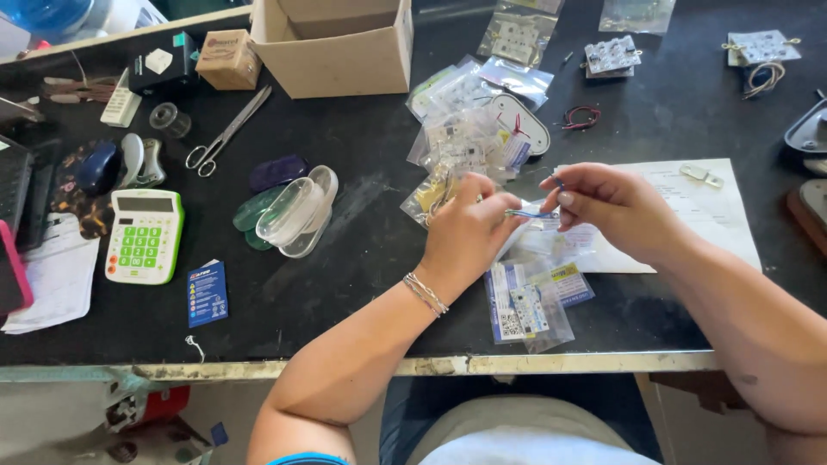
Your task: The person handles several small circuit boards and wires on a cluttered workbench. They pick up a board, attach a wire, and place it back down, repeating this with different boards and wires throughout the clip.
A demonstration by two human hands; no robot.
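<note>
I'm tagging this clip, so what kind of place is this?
Probably a small electronics assembly or packing bench: a black worktable strewn with bagged circuit boards, a cardboard box, scissors and a green calculator.

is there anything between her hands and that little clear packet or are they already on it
Nothing visible stands between them. Both the left hand and the right hand already pinch the small clear packet, held up over the pile of bagged parts.

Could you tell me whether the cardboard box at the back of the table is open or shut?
Open: the cardboard box has its top flaps up and its inside wall shows. Its contents are out of sight.
</note>
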